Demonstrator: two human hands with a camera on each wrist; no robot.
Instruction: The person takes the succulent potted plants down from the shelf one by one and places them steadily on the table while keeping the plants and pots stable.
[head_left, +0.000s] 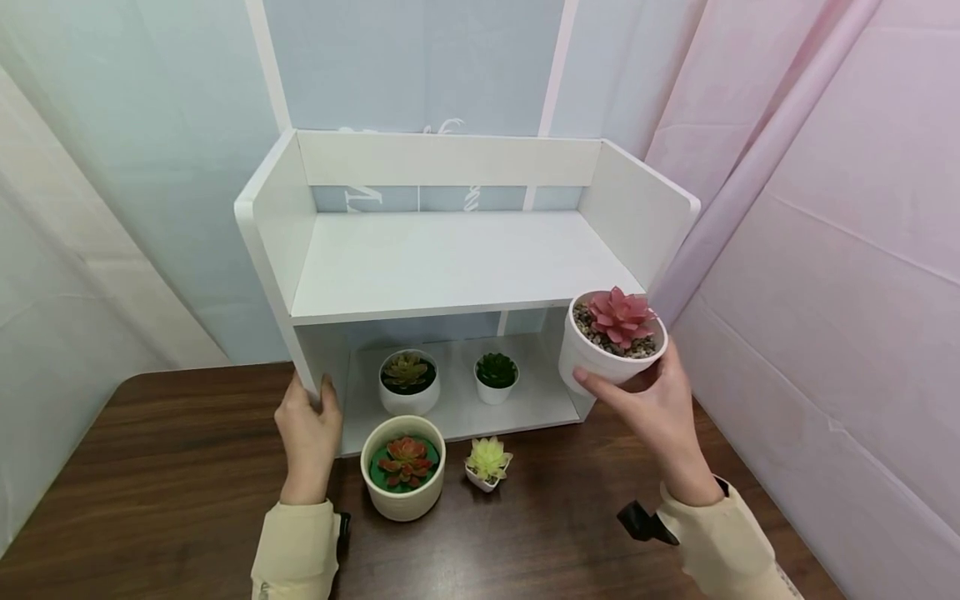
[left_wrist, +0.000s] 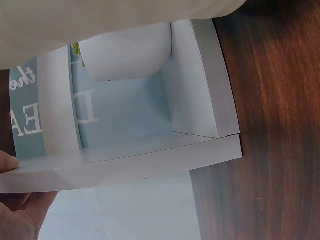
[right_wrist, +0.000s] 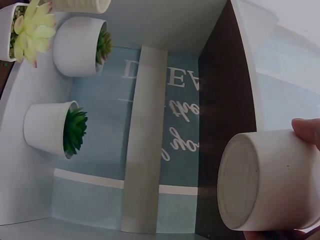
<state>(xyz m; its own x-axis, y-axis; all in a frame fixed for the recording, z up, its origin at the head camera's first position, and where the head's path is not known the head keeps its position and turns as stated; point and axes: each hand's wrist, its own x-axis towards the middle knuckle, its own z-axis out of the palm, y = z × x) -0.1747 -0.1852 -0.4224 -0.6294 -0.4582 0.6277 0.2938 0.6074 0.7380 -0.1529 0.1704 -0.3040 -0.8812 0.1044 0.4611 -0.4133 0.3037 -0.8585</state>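
My right hand grips a white pot with a pink succulent, held up at the right front edge of the upper shelf board. In the right wrist view that pot shows its round base. At the left, my left hand holds the side panel of a white two-tier shelf, thumb on one face and fingers on the other; the left wrist view shows the panel between them. On the lower board stand a white pot with a brownish-green succulent and a smaller dark green potted succulent.
In front of the shelf, a cream pot with a red succulent and a small yellow-green potted succulent stand on the dark wooden table. Pale curtains hang behind and at the sides.
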